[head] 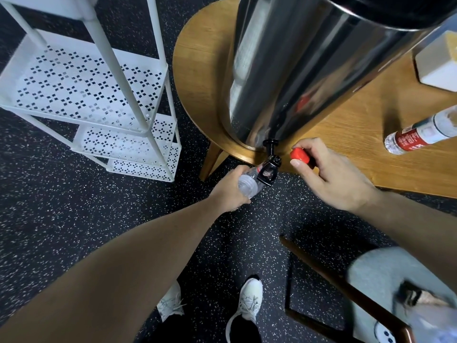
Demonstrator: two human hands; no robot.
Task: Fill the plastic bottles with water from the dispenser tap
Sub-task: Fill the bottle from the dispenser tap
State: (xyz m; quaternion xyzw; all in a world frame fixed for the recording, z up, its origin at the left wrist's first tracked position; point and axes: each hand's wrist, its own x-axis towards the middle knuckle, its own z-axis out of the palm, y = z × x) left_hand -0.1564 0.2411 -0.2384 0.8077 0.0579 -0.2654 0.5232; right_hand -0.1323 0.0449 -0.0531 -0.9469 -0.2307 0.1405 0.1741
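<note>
Bottles are what you are filling, and the one in play sits at about six o'clock from the steel dispenser (284, 78), held below the desk (346, 149) edge. Start at the left: your left hand (231, 191) has its fingers wrapped round the clear plastic bottle (247, 184), which is tilted with its neck reaching up toward the black tap (268, 169). Whether the mouth sits squarely under the spout cannot be told, because the tap body covers it, so bring the opening directly beneath the outlet and stand the bottle nearer upright before any water runs. Keep the grip firm but not crushing; thin plastic will likely buckle and spill as it grows heavier. Moving right, your right hand (329, 174) is at about three o'clock from the tap, fingers pinching a red cap (299, 155) just beside the desk edge. Keep that cap clean and in hand, or set it down, since you may need this hand to work the tap lever. Farther right, at three o'clock, a second bottle (420, 133) with a red label lies on its side on the desk.
</note>
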